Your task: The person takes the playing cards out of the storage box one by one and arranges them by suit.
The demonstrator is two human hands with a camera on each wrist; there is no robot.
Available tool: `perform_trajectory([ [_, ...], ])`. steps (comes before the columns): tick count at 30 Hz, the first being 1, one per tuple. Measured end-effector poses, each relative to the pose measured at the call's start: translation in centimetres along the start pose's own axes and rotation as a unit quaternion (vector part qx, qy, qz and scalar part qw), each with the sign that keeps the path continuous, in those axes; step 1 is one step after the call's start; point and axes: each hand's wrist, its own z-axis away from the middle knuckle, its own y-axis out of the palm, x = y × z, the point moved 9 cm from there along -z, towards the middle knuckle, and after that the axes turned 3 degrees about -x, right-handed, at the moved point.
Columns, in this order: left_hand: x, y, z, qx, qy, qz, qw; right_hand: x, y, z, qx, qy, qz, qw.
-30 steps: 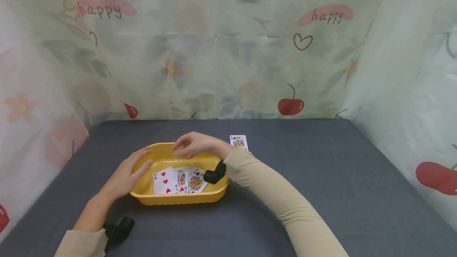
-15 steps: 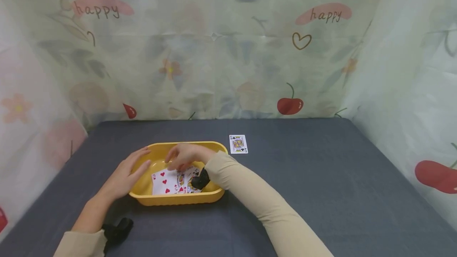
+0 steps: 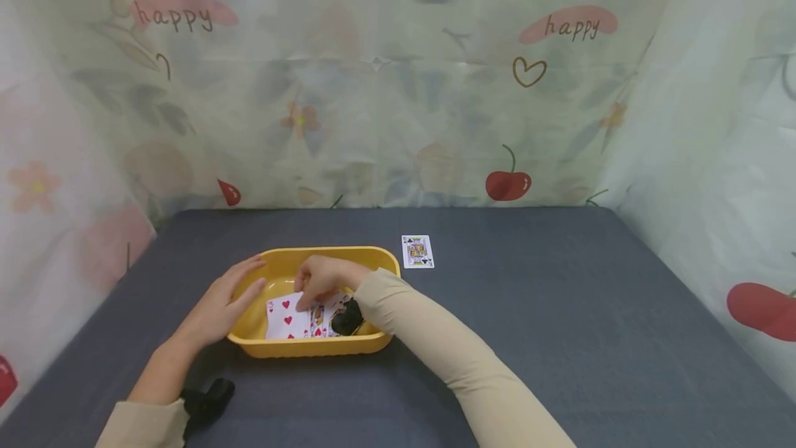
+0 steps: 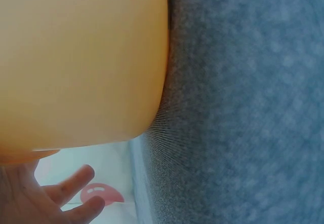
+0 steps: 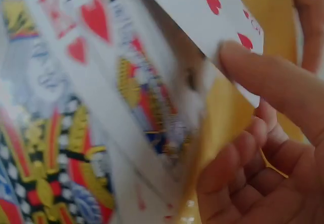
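Note:
A yellow plastic basin [image 3: 311, 347] holds several playing cards. My right hand [image 3: 325, 278] reaches inside and pinches a hearts card [image 3: 280, 319] at its edge. In the right wrist view, the thumb and curled fingers hold that card [image 5: 212, 6] lifted at an angle over the others. A king card [image 5: 45, 148] and other face cards lie beside it, partly blurred. My left hand [image 3: 214, 306] lies at the basin's left rim with its fingers extended. The left wrist view shows the fingers of that hand [image 4: 55, 198] beyond the basin's outer wall [image 4: 76, 67].
A king of clubs [image 3: 417, 252] lies face up on the dark grey tablecloth [image 3: 528, 296], behind the basin's right end. A patterned curtain [image 3: 373, 102] closes off the back and both sides.
My right hand has come down into the basin, moved slightly left and taken hold of the hearts card. The king of clubs is uncovered. My left hand stays at the rim.

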Motion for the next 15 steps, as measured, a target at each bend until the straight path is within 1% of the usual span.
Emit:
perform_trajectory([
  [3, 0.1, 0.0, 0.0, 0.003, -0.003, -0.001, 1.0, 0.7, -0.2, 0.1, 0.024, -0.028, -0.011, 0.9992],
  [5, 0.1, 0.0, 0.0, 0.005, -0.003, 0.0, 1.0, 1.1, -0.5, 0.3, 0.042, -0.039, -0.031, 0.9979],
  [7, 0.1, 0.0, 0.0, 0.006, -0.006, -0.003, 1.0, 1.4, -0.9, 0.6, 0.05, -0.043, -0.057, 0.9962],
  [9, 0.1, 0.0, 0.0, 0.004, -0.002, -0.003, 1.0, 1.6, -1.5, 1.0, 0.04, -0.043, -0.08, 0.9951],
  [13, 0.2, -0.1, 0.0, 0.002, 0.0, -0.002, 1.0, 1.9, -3.2, 1.9, -0.001, -0.048, -0.121, 0.9916],
  [15, 0.3, 0.0, 0.0, 0.004, -0.001, -0.001, 1.0, 1.9, -4.0, 2.5, -0.019, -0.048, -0.129, 0.9902],
])
